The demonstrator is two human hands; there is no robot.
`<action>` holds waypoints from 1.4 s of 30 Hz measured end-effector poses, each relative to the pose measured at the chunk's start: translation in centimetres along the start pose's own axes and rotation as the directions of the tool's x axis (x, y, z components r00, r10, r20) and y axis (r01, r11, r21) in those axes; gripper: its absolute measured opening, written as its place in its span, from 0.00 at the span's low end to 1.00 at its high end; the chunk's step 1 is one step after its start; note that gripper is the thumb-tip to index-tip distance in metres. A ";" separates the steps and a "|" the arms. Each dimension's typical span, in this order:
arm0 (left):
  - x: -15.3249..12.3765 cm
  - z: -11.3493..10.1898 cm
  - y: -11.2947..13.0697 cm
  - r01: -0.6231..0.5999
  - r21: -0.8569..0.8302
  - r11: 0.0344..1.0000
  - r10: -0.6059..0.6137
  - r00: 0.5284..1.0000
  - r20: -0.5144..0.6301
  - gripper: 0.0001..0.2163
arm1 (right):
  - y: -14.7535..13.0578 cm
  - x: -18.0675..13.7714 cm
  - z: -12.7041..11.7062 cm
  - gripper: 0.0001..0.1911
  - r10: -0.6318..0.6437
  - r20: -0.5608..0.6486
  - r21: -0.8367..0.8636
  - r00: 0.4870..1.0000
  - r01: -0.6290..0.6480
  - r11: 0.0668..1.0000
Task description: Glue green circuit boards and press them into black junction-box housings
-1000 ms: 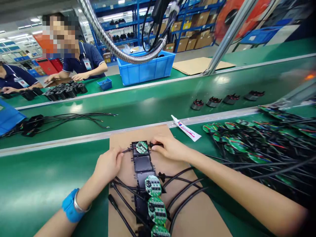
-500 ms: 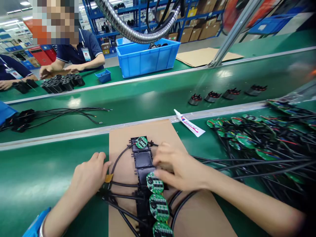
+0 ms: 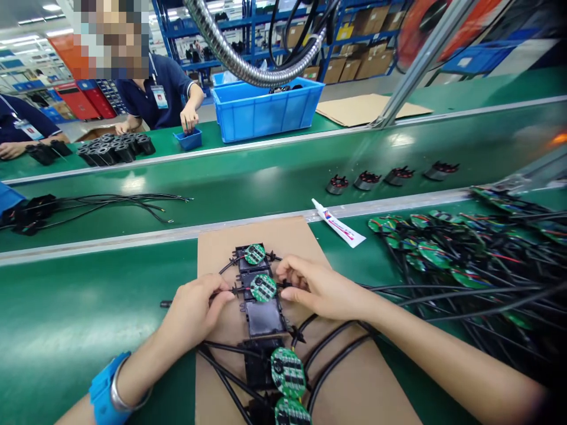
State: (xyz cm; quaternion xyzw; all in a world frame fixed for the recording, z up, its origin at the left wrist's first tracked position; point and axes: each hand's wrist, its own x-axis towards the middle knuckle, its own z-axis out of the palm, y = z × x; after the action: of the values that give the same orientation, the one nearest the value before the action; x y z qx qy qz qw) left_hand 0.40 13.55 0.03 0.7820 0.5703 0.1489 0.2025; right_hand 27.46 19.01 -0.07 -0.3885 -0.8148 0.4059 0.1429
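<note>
No text legible. White tube (image 3: 340,225), far side of the desk (image 3: 88,295): blue and red print, too blurred to read. Badge (image 3: 160,97) and farther-left badge (image 3: 28,128): contents unreadable. Farthest round circuit board (image 3: 254,254): any marking too small to read.

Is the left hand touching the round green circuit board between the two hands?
Apart: the head view shows a gap between the left hand and the green circuit board, with black cable visible there.
</note>
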 end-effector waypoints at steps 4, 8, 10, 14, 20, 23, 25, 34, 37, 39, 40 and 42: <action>-0.4 1.5 -0.6 0.003 0.122 0.993 0.006 0.997 -0.071 0.09 | 1.6 0.6 1.1 0.07 -0.003 -0.113 -0.044 0.994 -0.002 0.999; -0.6 2.3 -0.8 -0.001 0.286 0.958 0.032 0.994 -0.105 0.09 | 3.0 1.1 2.1 0.05 -0.148 -0.232 -0.147 0.962 0.115 0.982; -0.4 2.2 -0.8 -0.013 0.400 0.917 0.052 0.995 -0.087 0.09 | 3.4 1.4 2.2 0.07 -0.259 -0.237 -0.239 0.936 0.203 0.950; -0.5 1.5 -0.2 -0.045 0.443 0.895 0.085 0.994 -0.072 0.07 | 2.3 0.7 1.6 0.06 -0.316 -0.203 -0.305 0.927 0.247 0.920; -2.7 1.1 1.2 -0.205 -0.114 0.972 0.220 0.965 0.146 0.03 | -2.5 -3.2 1.9 0.09 -0.191 0.006 -0.273 0.982 0.185 0.944; -3.2 1.5 1.4 -0.171 -0.215 0.962 0.221 0.945 0.240 0.02 | -3.4 -4.2 3.0 0.10 -0.145 0.087 -0.249 0.986 0.163 0.955; -3.4 1.8 1.3 -0.162 -0.241 0.957 0.221 0.944 0.245 0.03 | -3.3 -4.5 3.7 0.11 -0.140 0.118 -0.206 0.983 0.162 0.965; -4.1 2.2 1.3 -0.185 -0.229 0.956 0.230 0.954 0.192 0.06 | -2.9 -6.1 5.9 0.17 -0.182 0.043 -0.199 0.982 0.187 0.962; -4.2 1.4 1.0 -0.170 -0.219 0.961 0.195 0.976 0.096 0.08 | -3.2 -5.8 4.5 0.16 -0.179 0.041 -0.135 0.983 0.183 0.974; -4.3 0.8 0.5 -0.130 -0.132 0.983 0.131 0.991 0.001 0.09 | -2.9 -5.2 3.3 0.14 -0.166 0.013 -0.107 0.986 0.167 0.980; -4.3 0.7 0.3 -0.109 -0.068 0.992 0.107 0.994 -0.031 0.10 | -2.6 -4.9 2.8 0.14 -0.174 -0.010 -0.114 0.985 0.171 0.979; -4.2 0.7 -0.2 -0.094 0.065 0.994 0.096 0.995 -0.036 0.11 | -1.6 -4.3 2.5 0.13 -0.204 -0.060 -0.164 0.977 0.192 0.968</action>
State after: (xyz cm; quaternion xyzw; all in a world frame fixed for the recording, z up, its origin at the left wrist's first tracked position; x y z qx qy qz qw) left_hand -0.74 9.46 -0.66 0.8111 0.5408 0.1556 0.1594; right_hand 28.11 13.77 -0.08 -0.3305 -0.8730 0.3087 0.1827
